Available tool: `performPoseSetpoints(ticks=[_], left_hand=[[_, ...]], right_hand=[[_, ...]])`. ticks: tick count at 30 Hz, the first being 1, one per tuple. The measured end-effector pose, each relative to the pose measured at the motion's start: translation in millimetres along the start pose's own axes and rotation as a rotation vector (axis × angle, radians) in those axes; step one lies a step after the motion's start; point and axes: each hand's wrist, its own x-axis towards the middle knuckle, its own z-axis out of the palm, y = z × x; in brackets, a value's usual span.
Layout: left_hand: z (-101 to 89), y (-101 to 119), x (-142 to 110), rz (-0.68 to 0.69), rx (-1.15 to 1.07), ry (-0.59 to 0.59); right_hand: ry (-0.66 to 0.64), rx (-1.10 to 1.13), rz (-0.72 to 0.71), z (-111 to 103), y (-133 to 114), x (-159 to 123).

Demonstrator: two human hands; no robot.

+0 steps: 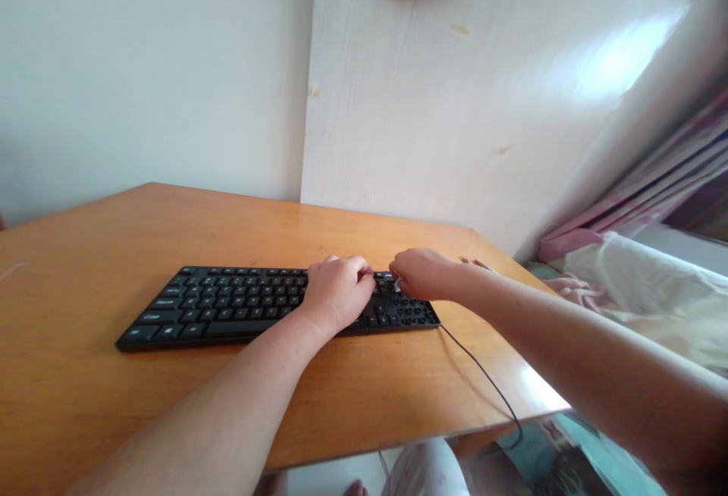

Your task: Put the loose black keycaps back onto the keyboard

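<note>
A black keyboard [244, 302] lies on the wooden table, with white-marked keys on its left and middle. Open sockets without keycaps show on its number pad [418, 312]. Over the right-middle keys rests my left hand [341, 291], its fingers curled inward; whatever may be between them is hidden. My right hand [424, 274] is closed just above the top of the number pad. From its fingertips a small whitish piece [397, 284] pokes down to the keyboard, too small to name.
A black cable [483, 371] runs from the keyboard's right end over the table's front edge. Small thin bits [472, 262] lie on the table [227, 215] behind my right wrist. A wall board [398, 102] stands at the back; bedding [642, 276] is on the right.
</note>
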Motion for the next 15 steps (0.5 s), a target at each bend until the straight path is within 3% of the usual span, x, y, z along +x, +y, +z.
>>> performPoseSetpoints(ticks=[8, 15], left_hand=[[-0.2, 0, 1, -0.011, 0.025, -0.002], [-0.8, 2, 0, -0.020, 0.020, -0.010]], right_hand=[[0.091, -0.028, 0.039, 13, 4, 10], [0.015, -0.062, -0.101, 10, -1, -8]])
